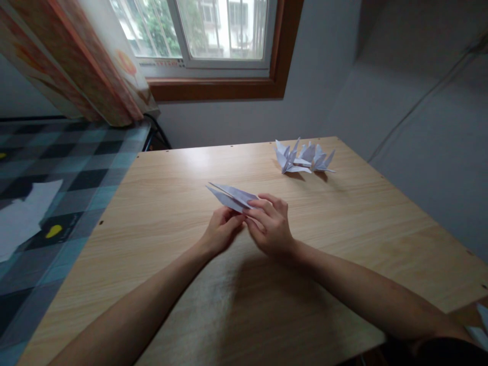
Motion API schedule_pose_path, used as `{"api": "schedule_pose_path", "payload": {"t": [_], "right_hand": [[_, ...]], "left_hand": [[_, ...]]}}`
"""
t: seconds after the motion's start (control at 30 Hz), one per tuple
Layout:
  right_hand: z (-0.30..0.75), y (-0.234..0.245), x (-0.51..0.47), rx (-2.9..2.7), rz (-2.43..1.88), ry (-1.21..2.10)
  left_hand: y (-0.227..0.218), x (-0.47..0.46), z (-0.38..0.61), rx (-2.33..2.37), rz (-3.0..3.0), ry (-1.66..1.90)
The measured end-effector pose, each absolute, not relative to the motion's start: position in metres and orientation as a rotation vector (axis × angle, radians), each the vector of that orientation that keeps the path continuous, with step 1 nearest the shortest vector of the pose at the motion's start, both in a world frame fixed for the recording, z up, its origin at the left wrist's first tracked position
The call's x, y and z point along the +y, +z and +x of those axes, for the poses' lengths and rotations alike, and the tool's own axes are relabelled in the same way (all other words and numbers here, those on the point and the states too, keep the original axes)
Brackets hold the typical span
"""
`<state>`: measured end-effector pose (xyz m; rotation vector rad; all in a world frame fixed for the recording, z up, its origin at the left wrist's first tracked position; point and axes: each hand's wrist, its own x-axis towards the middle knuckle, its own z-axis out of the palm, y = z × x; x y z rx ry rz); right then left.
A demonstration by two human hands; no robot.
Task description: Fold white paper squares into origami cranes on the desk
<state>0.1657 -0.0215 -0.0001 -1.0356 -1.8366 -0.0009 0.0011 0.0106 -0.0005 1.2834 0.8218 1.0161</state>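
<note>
A folded piece of white paper (231, 195), narrow and pointed with a slit down its length, is held above the middle of the wooden table. Its sharp ends point to the far left. My left hand (221, 229) grips its near lower edge between thumb and fingers. From the right, my right hand (272, 221) closes on the broad end, its fingers lying over the paper and partly covering it. Beyond my hands, several folded white paper cranes (287, 157) stand grouped near the table's far right corner.
The pale wooden table (171, 178) has dark holes along its edges. On the left lies a checked cloth (84, 152) with loose white paper sheets (23, 218). A patterned curtain (87, 61) hangs beside the window (224, 30). White paper (478, 333) shows at lower right.
</note>
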Motion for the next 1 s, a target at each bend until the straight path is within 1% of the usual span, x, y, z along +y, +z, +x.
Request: {"api": "schedule_pose_path", "payload": {"t": [0.2,0.37,0.57,0.77,1.0], "right_hand": [[0.169,-0.002,-0.016,-1.863,-0.945,0.073],[0.169,-0.004,-0.018,-1.826,-0.998,0.096],[0.167,-0.005,-0.019,-1.795,-0.934,0.153],[0.169,-0.004,-0.018,-1.815,-0.876,0.123],[0.168,0.006,-0.022,-1.750,-1.045,0.174]], "left_hand": [[0.003,0.008,0.002,0.838,1.292,1.005],[0.002,0.008,0.002,0.824,1.267,0.992],[0.004,0.008,0.002,0.829,1.232,1.021],[0.004,0.007,0.003,0.907,1.209,1.031],[0.003,0.010,0.003,0.933,1.203,1.048]]}}
